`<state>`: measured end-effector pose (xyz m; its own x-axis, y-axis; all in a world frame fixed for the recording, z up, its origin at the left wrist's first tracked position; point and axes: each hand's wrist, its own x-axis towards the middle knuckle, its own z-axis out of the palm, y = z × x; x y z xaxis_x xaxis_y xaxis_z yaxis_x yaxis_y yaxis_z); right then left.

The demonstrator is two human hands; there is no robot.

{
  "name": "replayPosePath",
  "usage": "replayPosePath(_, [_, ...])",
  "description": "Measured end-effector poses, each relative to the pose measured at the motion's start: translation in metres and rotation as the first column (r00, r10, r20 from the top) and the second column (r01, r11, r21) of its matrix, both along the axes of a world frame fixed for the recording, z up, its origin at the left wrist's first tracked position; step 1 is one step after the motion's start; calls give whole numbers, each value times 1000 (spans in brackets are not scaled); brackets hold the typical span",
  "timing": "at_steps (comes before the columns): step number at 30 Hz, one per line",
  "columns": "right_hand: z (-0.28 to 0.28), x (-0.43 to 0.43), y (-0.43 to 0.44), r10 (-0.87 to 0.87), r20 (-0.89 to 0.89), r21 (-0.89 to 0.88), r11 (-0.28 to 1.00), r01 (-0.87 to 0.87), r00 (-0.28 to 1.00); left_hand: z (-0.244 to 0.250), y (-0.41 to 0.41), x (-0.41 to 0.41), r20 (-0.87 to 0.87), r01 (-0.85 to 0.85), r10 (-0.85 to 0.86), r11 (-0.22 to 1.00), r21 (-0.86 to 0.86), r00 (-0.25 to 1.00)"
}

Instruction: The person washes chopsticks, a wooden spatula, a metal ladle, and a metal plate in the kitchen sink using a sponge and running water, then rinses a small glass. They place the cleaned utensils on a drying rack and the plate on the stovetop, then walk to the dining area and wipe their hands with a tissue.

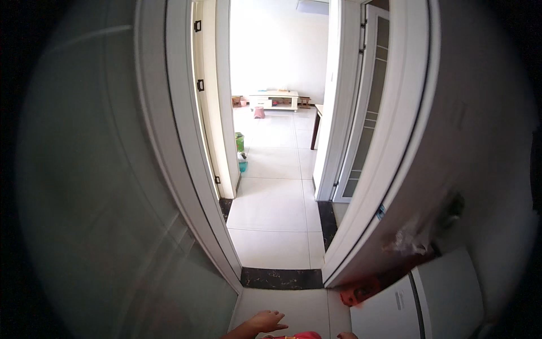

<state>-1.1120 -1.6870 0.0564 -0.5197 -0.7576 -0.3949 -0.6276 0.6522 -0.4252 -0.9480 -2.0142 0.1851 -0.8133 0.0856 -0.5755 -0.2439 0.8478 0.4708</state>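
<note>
My left hand (267, 320) hangs low over the pale tiled floor near the bottom edge, fingers extended, with nothing in it. Only a small part of my right hand (347, 335) shows at the bottom edge, and whether it holds anything is hidden. Between the hands lies a bit of red cloth (311, 335), seemingly clothing. Ahead of me is an open doorway with a black marble-patterned threshold (281, 278) and a white frame (408, 106).
A white appliance or cabinet (381, 313) stands at lower right, beside a red bag (360, 292) and a crumpled clear plastic bag (408, 241). A frosted glass panel (106, 190) flanks the left. Beyond are a glazed door (366, 123), a green bin (240, 142), a red stool (259, 112) and a low white cabinet (275, 95).
</note>
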Motion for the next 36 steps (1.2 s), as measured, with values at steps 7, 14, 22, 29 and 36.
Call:
replayPosePath(7, [-102, -190, -159, 153, 187, -39, 988, -149, 970, -54, -175, -157, -33, -282, 330, 851, 443, 943])
replayPosePath(14, [-89, -390, -425, 513, 281, 202, 795, -572, 811, -265, -330, -167, -39, -848, 849, 529, 41, 527])
replayPosePath(22, [4, -525, -716, 653, 233, 60, 730, -681, 720, -259, -439, -239, 178, -974, 974, 166, -155, 138])
replayPosePath(29, [-57, -665, -829, 460, 322, -177, 888, -425, 827, -323, -651, -401, 62, -881, 899, 436, -182, 433])
replayPosePath(36, [-141, -860, -731, -497, 253, 320, 853, 413, 830, -240, -907, -706, 8, -882, 998, 56, 468, 68])
